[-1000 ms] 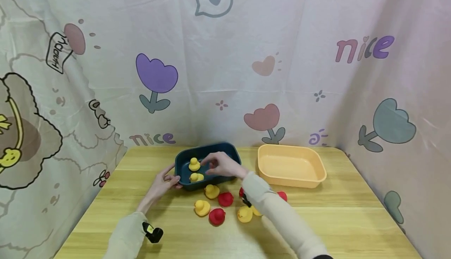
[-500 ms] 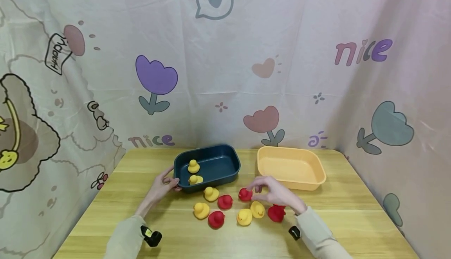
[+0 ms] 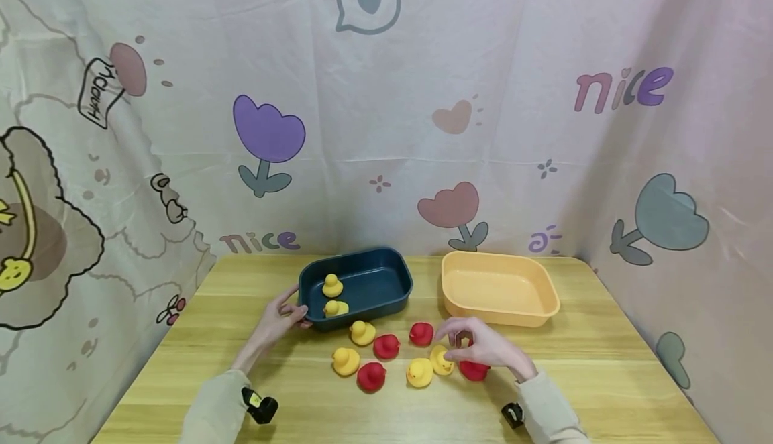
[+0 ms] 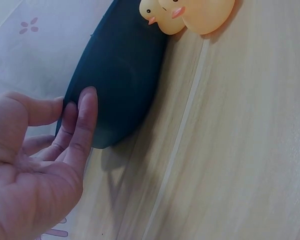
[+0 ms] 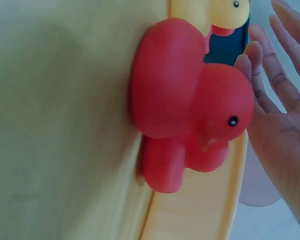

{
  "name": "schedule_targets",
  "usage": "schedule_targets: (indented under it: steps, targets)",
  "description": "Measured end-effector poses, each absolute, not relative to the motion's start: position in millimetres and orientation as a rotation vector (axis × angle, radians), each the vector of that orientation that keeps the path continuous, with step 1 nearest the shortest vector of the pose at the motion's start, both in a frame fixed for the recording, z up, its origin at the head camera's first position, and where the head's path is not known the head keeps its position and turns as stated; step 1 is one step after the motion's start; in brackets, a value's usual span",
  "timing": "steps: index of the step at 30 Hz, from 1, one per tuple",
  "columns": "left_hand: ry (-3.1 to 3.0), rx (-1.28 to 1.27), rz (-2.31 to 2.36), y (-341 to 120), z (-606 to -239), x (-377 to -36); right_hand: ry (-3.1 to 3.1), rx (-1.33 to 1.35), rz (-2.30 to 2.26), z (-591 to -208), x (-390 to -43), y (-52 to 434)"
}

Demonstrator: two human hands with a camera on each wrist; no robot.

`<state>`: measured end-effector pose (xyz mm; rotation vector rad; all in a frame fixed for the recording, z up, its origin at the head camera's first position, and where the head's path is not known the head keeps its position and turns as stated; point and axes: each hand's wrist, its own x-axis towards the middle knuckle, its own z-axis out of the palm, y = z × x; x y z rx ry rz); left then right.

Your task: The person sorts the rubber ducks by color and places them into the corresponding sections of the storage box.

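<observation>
My left hand (image 3: 290, 310) rests at the near left corner of the dark blue tray (image 3: 386, 304), its straight fingers (image 4: 82, 120) lying against the tray's outer wall (image 4: 120, 75). Two yellow ducks (image 3: 331, 285) sit inside that tray. My right hand (image 3: 468, 343) hovers with relaxed fingers (image 5: 270, 105) just over a red duck (image 3: 474, 369) and beside a yellow duck (image 3: 442, 360), holding nothing. In the right wrist view the red duck (image 5: 190, 105) sits close to the palm. Several more red and yellow ducks (image 3: 386, 346) lie loose on the table.
An empty orange tray (image 3: 501, 313) stands at the back right, behind my right hand. The wooden table (image 3: 604, 377) is walled by a patterned cloth on three sides. A yellow duck (image 4: 190, 12) lies against the blue tray's front.
My right hand has left the blue tray and come right and nearer, down over the red duck at the right of the group. My left hand has stayed on the tray corner.
</observation>
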<state>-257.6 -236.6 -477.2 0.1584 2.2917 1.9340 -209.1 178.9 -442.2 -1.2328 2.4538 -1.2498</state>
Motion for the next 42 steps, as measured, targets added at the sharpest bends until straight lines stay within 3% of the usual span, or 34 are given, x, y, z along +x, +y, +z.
schedule_targets:
  steps: [10,42]
  targets:
    - [2.285,0.145,1.922,-237,-477,-257,2.401,-1.198,-1.244,-481,-225,188]
    - [2.303,0.125,1.907,-236,-477,-256,2.38,-1.22,-1.172,-476,-220,184]
